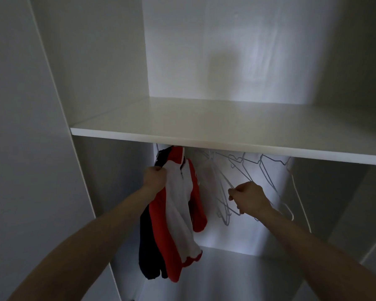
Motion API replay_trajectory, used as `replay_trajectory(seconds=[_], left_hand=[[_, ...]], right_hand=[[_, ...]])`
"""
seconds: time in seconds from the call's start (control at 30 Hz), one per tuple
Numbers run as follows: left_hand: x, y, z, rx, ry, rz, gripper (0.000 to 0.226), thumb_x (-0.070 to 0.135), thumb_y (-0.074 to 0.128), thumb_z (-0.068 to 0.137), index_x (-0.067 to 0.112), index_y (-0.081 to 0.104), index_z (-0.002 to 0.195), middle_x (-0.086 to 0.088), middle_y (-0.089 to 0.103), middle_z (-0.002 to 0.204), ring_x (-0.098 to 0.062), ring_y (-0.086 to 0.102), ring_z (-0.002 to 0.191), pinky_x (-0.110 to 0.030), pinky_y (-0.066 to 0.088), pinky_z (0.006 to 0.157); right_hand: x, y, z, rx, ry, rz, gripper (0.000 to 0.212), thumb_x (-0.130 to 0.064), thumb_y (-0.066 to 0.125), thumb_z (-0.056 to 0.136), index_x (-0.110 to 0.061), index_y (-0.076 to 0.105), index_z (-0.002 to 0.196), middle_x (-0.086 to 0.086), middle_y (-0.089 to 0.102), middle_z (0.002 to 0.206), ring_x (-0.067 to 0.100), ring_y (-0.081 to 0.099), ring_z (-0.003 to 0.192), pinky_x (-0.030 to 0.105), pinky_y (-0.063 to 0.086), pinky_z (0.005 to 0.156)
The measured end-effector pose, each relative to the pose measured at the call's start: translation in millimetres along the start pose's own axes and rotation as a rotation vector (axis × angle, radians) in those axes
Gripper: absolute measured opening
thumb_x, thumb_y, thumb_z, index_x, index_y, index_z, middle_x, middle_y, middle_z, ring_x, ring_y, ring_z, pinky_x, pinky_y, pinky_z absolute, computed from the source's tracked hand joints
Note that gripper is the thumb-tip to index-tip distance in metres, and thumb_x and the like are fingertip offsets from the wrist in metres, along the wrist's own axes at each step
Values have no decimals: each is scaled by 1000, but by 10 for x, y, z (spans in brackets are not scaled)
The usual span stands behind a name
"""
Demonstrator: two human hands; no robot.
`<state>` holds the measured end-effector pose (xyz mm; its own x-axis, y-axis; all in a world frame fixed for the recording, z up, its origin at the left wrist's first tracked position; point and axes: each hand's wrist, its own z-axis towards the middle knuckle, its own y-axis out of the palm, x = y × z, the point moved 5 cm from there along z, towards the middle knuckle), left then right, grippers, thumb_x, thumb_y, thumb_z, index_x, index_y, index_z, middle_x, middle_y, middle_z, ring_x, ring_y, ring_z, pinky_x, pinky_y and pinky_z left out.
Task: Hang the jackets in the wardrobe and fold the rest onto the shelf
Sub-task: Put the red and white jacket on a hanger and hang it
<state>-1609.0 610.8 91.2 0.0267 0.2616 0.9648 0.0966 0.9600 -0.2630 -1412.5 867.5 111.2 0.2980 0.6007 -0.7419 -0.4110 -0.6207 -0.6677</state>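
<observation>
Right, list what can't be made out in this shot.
- Head view: the rail and hanger hooks, hidden behind the shelf.
- Whether one jacket or two hang there: folds overlap.
- What the left hand grips of it.
- Which wire hanger the right hand pinches.

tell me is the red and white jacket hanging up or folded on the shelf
Hanging. The red and white jacket drops full length below the shelf, its collar up under the shelf edge. The left hand grips it.

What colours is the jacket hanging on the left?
The hanging zip-up fabric jacket is red and white with a dark navy side, seen in the head view.
</observation>
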Motion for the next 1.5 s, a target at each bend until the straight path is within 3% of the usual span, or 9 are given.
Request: replay_trajectory(seconds=[0.2, 0.37, 0.47, 0.57, 0.67, 0.9, 1.03, 1.3, 1.5], left_hand=[[-173, 54, -138, -21, 45, 33, 29, 6, 48, 102, 13, 48, 74, -5, 44, 69, -16, 41, 62, -25, 31, 51], [-100, 80, -161, -55, 59, 232, 33, 19, 52, 105, 19, 45, 73, -1, 48, 74, -10, 44, 63, -18, 36, 50], [-82, 50, -199, -99, 40, 325, 27, 23, 54, 105, 24, 49, 78, 3, 54, 84, -14, 56, 77, -23, 41, 61], [-68, 22, -252, -142, 12, 401, 26, 24, 56, 104, 8, 67, 121, -12, 68, 117, -31, 65, 108, -27, 45, 78], [-53, -17, -312, -166, -3, 459, 27, 22, 57, 101, 0, 69, 111, -17, 71, 114, -33, 67, 107, -32, 52, 85], [-103, -71, -418, -252, -135, 446, 43, 12, 59, 100, 2, 53, 141, -18, 59, 138, -34, 60, 124, -37, 50, 105], [-102, -94, -548, -231, -184, 396, 40, 9, 57, 99, 5, 58, 138, -18, 63, 134, -34, 63, 122, -33, 54, 94], [-183, 4, -1064, -376, -22, 438, 31, 11, 63, 97, 11, 61, 128, -14, 65, 127, -30, 64, 115, -44, 50, 107], [-315, 315, -1436, -542, 213, 546, 40, 13, 72, 92, 15, 58, 130, -4, 62, 128, -22, 60, 119, -36, 48, 108]], right_hand=[[6, 159, -106, -47, -24, -22, 36, -20, 61, 98, 4, 75, 75, 6, 65, 49, 11, 60, 40, 23, 54, 51], [-86, 336, -265, -6, -70, 29, 39, -24, 61, 101, 8, 69, 80, 22, 70, 68, 33, 69, 60, 40, 59, 59], [-152, 421, -331, -11, -63, 62, 40, -24, 61, 101, 10, 67, 82, 25, 67, 66, 30, 66, 53, 39, 58, 56], [-216, 442, -374, -20, -47, 85, 39, -26, 61, 102, 6, 67, 82, 26, 66, 67, 29, 63, 54, 42, 59, 61], [-345, 430, -376, 11, -42, 101, 39, -26, 59, 103, 7, 68, 84, 27, 65, 68, 28, 58, 54, 43, 58, 63], [-524, 593, -567, -16, -21, 112, 37, -26, 60, 101, 2, 68, 78, 19, 66, 64, 21, 60, 50, 36, 57, 59], [-358, 642, -855, -98, 8, 6, 37, -31, 60, 103, -23, 60, 67, -5, 66, 61, 2, 59, 51, 9, 43, 52], [269, 458, -1707, -120, 95, -63, 34, -36, 60, 102, -20, 71, 74, -5, 68, 59, 10, 64, 54, 20, 51, 57], [800, 11, -2538, -83, 236, -54, 29, -38, 61, 101, -32, 69, 74, -21, 62, 57, 3, 59, 54, 15, 39, 54]])
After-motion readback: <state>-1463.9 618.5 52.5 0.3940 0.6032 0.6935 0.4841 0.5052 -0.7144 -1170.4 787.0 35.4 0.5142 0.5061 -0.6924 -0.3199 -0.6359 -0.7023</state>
